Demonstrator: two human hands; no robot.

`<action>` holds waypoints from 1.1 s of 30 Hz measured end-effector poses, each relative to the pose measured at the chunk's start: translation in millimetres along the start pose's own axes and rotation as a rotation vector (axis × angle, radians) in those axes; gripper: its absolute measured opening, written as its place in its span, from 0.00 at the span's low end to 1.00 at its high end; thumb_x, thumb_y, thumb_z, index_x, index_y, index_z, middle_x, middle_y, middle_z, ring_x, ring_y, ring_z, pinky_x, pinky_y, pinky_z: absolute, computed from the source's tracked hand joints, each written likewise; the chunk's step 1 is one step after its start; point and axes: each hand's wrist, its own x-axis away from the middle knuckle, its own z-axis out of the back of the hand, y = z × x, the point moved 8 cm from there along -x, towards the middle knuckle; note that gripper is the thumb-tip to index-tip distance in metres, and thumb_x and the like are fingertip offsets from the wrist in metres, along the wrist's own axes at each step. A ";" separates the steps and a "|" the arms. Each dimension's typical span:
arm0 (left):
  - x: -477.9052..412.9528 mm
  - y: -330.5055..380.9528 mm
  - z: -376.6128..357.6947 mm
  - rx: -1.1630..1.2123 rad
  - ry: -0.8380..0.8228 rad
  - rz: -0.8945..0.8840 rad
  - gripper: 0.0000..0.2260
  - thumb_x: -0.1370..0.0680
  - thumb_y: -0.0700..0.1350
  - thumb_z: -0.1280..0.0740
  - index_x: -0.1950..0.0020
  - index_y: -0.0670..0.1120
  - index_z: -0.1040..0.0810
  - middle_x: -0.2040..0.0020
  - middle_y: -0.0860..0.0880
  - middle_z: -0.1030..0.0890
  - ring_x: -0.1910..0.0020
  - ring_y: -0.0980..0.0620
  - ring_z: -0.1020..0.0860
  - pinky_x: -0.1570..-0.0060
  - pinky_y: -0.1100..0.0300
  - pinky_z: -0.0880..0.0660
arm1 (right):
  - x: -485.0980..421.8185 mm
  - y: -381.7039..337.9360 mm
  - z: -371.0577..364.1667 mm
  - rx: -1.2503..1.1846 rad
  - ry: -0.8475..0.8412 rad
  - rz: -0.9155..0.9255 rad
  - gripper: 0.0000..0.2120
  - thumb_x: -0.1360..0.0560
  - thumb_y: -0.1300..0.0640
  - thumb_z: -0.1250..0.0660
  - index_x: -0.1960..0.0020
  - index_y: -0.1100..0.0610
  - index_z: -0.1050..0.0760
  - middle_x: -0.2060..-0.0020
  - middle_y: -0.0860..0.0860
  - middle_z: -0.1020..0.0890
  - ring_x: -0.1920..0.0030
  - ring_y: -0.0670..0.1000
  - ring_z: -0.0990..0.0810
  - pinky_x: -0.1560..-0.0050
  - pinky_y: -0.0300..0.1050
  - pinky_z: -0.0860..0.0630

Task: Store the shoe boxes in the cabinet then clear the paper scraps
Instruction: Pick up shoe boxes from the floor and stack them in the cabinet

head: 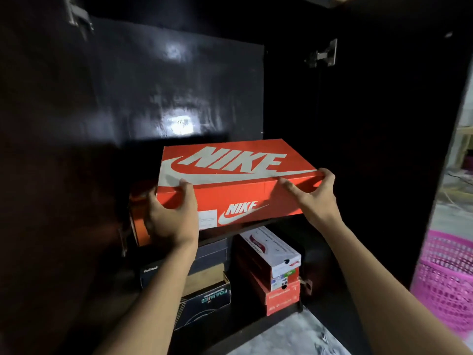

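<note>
Shoe box (238, 180), orange with white lettering, centre of the frame: held at its front corners over the upper shelf (256, 225) of the dark cabinet (371, 149). Left hand (171, 221) is closed round the lower-left front corner, thumb laid on the lid. Right hand (317, 196) is spread fairly wide, fingertips pressed on the right front corner, thumb stretched along the front face; nothing else is gripped by either hand.

Step in hand, as judged: the box is to be slid level and square to the back of the shelf, both corners pushed evenly so it is not skewed against the second orange box (139, 216) partly hidden at left.

Contents, lower compartment, lower centre of frame: a stack of dark boxes (204, 285) at left; a stack of red and white boxes (276, 272) at right.

Pink basket (450, 278), right edge: contents cannot be told. Paper scraps: none made out.
</note>
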 end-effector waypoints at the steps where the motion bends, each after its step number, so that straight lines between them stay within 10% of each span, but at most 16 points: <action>1: -6.7 -2.2 0.7 -0.039 0.027 0.020 0.29 0.32 0.68 0.35 0.39 0.50 0.24 0.44 0.47 0.18 0.45 0.42 0.21 0.46 0.45 0.22 | -5.5 0.8 -10.7 -0.015 -0.024 -0.003 0.53 0.42 0.33 0.24 0.27 0.52 0.45 0.39 0.49 0.28 0.40 0.51 0.25 0.39 0.48 0.25; 9: -42.4 -25.2 -5.0 -0.058 0.032 0.043 0.32 0.27 0.62 0.31 0.29 0.46 0.31 0.33 0.42 0.25 0.34 0.40 0.27 0.39 0.51 0.30 | -39.6 15.8 -87.3 -0.077 -0.187 0.002 0.47 0.33 0.46 0.21 0.25 0.55 0.46 0.40 0.49 0.27 0.41 0.48 0.25 0.42 0.41 0.28; 14: -31.1 -15.0 -27.0 -0.289 0.070 -0.281 0.31 0.22 0.56 0.33 0.23 0.49 0.38 0.22 0.38 0.48 0.23 0.37 0.48 0.26 0.42 0.51 | -50.5 33.2 -123.4 -0.067 -0.224 -0.018 0.56 0.42 0.30 0.23 0.24 0.46 0.46 0.33 0.53 0.28 0.34 0.53 0.26 0.35 0.57 0.25; 19: -51.3 -19.4 -54.2 -0.468 0.071 -0.488 0.20 0.19 0.54 0.38 0.28 0.49 0.28 0.21 0.39 0.45 0.21 0.40 0.53 0.25 0.42 0.58 | -63.2 34.4 -151.0 0.039 -0.215 0.034 0.53 0.34 0.37 0.24 0.21 0.51 0.50 0.30 0.57 0.36 0.31 0.55 0.33 0.32 0.51 0.32; 25: -109.9 -40.0 -76.4 -0.419 0.095 -0.360 0.14 0.20 0.48 0.36 0.37 0.42 0.21 0.25 0.37 0.36 0.22 0.38 0.47 0.26 0.42 0.51 | -90.9 34.8 -190.3 0.093 -0.268 0.037 0.51 0.32 0.39 0.25 0.21 0.54 0.50 0.32 0.57 0.36 0.31 0.57 0.31 0.31 0.51 0.33; 33: -145.6 -62.1 -96.2 -0.625 -0.108 -0.174 0.24 0.21 0.44 0.36 0.25 0.50 0.34 0.19 0.46 0.53 0.21 0.42 0.57 0.25 0.47 0.52 | -111.7 46.5 -231.0 0.124 -0.499 -0.037 0.52 0.39 0.32 0.26 0.23 0.52 0.42 0.34 0.53 0.26 0.34 0.55 0.25 0.33 0.57 0.27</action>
